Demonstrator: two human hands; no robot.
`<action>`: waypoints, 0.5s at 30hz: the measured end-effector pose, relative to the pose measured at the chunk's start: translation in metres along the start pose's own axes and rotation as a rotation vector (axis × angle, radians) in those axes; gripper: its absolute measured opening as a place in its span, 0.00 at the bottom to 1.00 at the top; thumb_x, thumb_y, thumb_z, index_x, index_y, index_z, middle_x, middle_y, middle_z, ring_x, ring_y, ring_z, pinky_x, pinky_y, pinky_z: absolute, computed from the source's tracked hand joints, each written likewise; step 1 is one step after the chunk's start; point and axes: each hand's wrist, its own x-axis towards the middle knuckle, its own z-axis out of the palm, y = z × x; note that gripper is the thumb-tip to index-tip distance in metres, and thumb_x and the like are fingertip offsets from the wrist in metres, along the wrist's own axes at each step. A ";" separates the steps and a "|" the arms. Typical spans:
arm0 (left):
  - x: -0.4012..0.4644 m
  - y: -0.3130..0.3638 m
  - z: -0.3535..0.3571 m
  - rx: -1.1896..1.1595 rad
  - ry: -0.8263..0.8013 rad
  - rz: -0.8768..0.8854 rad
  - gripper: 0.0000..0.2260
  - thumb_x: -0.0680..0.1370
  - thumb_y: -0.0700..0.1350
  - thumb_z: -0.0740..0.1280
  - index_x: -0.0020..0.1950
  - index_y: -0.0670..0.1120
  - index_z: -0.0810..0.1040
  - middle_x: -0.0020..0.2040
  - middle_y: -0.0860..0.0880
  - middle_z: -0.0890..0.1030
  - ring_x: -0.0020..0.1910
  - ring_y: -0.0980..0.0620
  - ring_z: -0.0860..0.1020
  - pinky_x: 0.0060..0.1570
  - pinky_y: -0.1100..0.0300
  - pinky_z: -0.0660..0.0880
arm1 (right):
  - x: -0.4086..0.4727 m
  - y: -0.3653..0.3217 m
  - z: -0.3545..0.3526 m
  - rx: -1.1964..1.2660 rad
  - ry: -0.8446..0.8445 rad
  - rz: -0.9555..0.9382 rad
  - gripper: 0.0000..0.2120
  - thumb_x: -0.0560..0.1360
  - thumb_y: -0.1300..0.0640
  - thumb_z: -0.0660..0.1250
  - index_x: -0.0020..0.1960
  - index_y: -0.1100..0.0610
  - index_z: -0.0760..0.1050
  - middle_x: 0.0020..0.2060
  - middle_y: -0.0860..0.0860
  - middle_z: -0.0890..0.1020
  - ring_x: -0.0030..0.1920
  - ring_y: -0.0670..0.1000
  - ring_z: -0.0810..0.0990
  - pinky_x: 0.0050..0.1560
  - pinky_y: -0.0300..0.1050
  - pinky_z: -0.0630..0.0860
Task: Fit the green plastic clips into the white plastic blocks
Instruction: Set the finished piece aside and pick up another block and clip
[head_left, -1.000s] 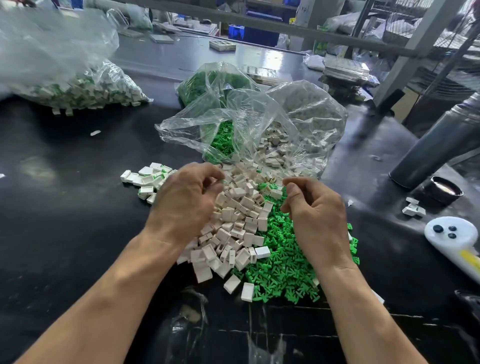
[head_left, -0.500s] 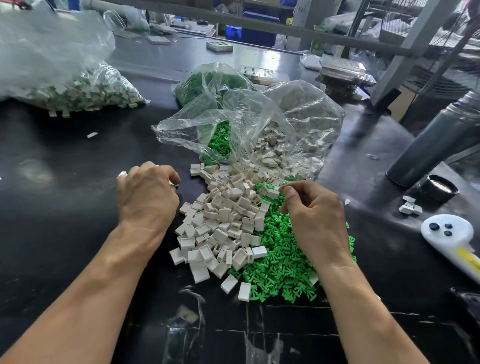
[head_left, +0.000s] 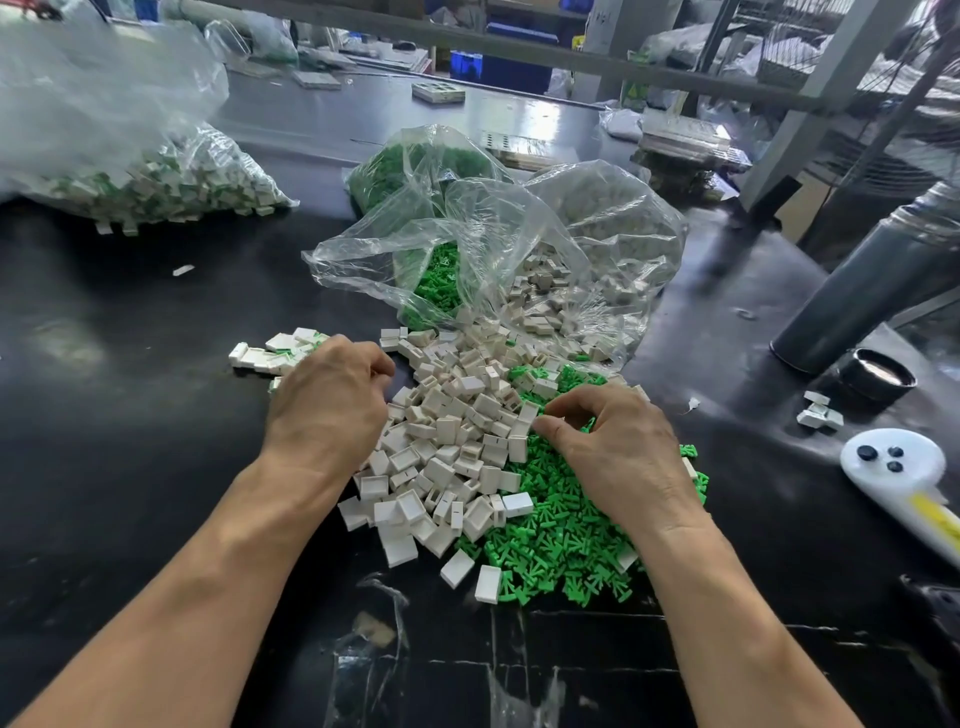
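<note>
On the dark surface (head_left: 130, 415), just in front of the person, a heap of white blocks (head_left: 447, 447) is lying beside a heap of green clips (head_left: 561, 540), and the two heaps are touching each other. Both are spilling out of open clear bags (head_left: 498, 249) behind them. The left hand (head_left: 327, 405) is resting at the left edge of the white heap with its fingers curled under; whether they are holding a block I cannot tell, because the back of the hand is hiding them. The right hand (head_left: 618, 447) is lying over the green heap, and its thumb and forefinger are coming together at the border of the two heaps, maybe pinching a small piece, but this is not clear.

Behind the left hand a small group of finished blocks (head_left: 280, 353), white with green showing, is lying on the surface. Far left, a large bag (head_left: 156, 182) is holding many more such pieces. So some work seems done, but I judge that most is still waiting: both loose heaps are big.
</note>
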 end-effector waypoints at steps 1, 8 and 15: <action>-0.001 0.001 0.001 0.003 -0.039 -0.008 0.08 0.82 0.45 0.68 0.58 0.51 0.85 0.54 0.49 0.81 0.51 0.47 0.80 0.53 0.50 0.79 | 0.000 -0.001 0.001 -0.011 -0.001 0.000 0.09 0.75 0.42 0.76 0.51 0.44 0.85 0.46 0.41 0.78 0.54 0.49 0.76 0.59 0.49 0.74; -0.001 0.001 0.005 0.006 -0.181 -0.047 0.10 0.83 0.46 0.66 0.63 0.52 0.83 0.56 0.49 0.77 0.55 0.48 0.77 0.59 0.50 0.78 | 0.001 0.000 0.007 -0.053 0.045 -0.009 0.05 0.77 0.47 0.74 0.51 0.46 0.86 0.46 0.42 0.78 0.54 0.49 0.75 0.55 0.45 0.68; 0.000 0.003 0.004 0.032 -0.260 -0.058 0.10 0.83 0.48 0.68 0.63 0.56 0.82 0.56 0.49 0.73 0.58 0.46 0.76 0.60 0.47 0.77 | 0.001 -0.003 0.008 -0.081 0.034 -0.002 0.07 0.77 0.44 0.74 0.52 0.45 0.85 0.49 0.44 0.81 0.53 0.49 0.76 0.56 0.46 0.70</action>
